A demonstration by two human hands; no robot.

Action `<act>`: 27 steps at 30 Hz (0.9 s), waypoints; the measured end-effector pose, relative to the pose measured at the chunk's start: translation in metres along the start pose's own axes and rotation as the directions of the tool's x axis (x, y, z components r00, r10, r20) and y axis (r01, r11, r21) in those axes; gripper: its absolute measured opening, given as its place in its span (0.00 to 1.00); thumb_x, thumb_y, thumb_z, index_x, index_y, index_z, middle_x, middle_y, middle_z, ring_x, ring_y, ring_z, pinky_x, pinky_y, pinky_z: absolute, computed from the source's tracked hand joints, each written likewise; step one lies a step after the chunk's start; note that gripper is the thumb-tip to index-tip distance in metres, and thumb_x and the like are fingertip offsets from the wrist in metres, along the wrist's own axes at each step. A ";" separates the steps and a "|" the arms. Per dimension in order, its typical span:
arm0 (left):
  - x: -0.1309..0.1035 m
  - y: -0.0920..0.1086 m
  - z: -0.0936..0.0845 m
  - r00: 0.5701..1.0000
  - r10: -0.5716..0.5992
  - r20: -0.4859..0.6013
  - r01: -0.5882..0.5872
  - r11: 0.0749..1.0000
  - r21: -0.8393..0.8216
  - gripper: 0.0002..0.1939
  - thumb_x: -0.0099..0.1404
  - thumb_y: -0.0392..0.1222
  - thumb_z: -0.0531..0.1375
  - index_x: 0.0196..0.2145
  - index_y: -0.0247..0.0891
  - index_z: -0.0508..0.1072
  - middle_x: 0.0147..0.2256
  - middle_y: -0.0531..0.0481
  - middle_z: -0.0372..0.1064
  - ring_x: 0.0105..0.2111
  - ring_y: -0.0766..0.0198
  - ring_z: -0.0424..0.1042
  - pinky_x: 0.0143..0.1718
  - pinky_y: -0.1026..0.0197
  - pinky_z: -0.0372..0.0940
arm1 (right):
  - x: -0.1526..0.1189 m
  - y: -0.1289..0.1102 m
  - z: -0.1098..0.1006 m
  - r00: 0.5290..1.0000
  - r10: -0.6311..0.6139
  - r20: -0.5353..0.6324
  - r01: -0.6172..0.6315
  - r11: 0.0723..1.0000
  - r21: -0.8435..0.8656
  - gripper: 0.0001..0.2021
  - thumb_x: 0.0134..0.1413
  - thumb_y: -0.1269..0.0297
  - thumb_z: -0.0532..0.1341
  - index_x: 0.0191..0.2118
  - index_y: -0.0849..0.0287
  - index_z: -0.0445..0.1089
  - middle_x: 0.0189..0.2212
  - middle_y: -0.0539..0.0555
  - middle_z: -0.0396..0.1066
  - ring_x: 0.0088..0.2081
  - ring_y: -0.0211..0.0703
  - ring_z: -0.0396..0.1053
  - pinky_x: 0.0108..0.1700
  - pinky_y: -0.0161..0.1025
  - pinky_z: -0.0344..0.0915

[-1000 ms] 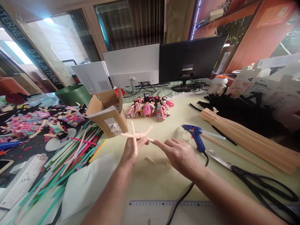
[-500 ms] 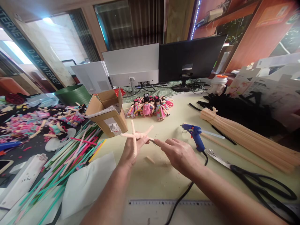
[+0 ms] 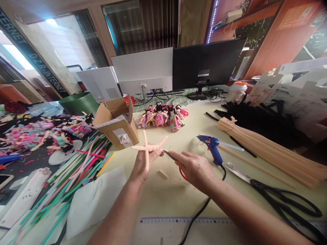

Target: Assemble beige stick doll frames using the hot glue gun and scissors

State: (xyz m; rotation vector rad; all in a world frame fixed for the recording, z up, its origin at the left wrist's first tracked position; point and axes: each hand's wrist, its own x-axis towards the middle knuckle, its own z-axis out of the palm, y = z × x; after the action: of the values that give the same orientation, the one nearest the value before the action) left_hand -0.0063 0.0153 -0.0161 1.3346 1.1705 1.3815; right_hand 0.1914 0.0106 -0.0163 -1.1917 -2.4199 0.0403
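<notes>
My left hand [image 3: 143,161] is closed on a doll body of peach pipe cleaner [image 3: 146,148], whose fuzzy limbs stick out in a cross shape. My right hand [image 3: 195,168] grips small scissors with a dark metal blade [image 3: 170,155] and a red handle loop [image 3: 183,174]. The blade's tip meets the doll body's end at my left fingertips; whether the blades are apart I cannot tell. On the table below lies a short peach offcut [image 3: 163,174].
A blue glue gun [image 3: 211,148] with its cord and large black scissors [image 3: 276,194] lie right, near bundled peach pipe cleaners [image 3: 265,149]. Finished dolls [image 3: 160,115] stand behind, beside a cardboard box [image 3: 120,131]. Coloured pipe cleaners [image 3: 74,173] spread left; a ruler [image 3: 184,220] lies in front.
My right hand has shifted slightly and turned, so the dark blade and the red handle loop now show. My left hand and the doll body have stayed almost still.
</notes>
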 end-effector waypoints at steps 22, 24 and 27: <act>-0.003 0.000 0.006 0.998 0.036 -0.045 -0.033 0.998 0.060 0.08 0.59 0.45 0.62 0.29 0.37 0.74 0.32 0.47 0.70 0.37 0.58 0.70 0.44 0.56 0.64 | 0.006 -0.011 -0.012 0.980 0.173 0.100 -0.195 0.940 0.280 0.20 0.57 0.70 0.56 0.54 0.48 0.69 0.35 0.51 0.77 0.32 0.40 0.73 0.33 0.33 0.64; -0.003 0.000 0.006 0.998 0.038 -0.051 -0.036 0.998 0.052 0.08 0.59 0.45 0.62 0.29 0.37 0.74 0.32 0.47 0.70 0.37 0.59 0.70 0.44 0.56 0.64 | 0.007 -0.011 -0.013 0.975 0.196 0.105 -0.219 0.932 0.290 0.20 0.56 0.70 0.56 0.53 0.48 0.70 0.33 0.51 0.77 0.29 0.38 0.71 0.30 0.32 0.63; -0.003 -0.002 0.007 0.997 0.045 -0.061 -0.041 0.997 0.071 0.08 0.58 0.45 0.62 0.29 0.37 0.75 0.32 0.47 0.70 0.37 0.59 0.70 0.43 0.56 0.64 | 0.008 -0.013 -0.014 0.969 0.220 0.110 -0.244 0.922 0.300 0.20 0.55 0.70 0.56 0.53 0.49 0.71 0.28 0.50 0.76 0.23 0.35 0.67 0.26 0.31 0.59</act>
State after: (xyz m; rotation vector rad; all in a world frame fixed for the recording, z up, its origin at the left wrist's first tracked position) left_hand 0.0005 0.0132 -0.0182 1.3809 1.2484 1.4342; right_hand 0.1831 0.0063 0.0024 -1.3361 -2.2118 0.5283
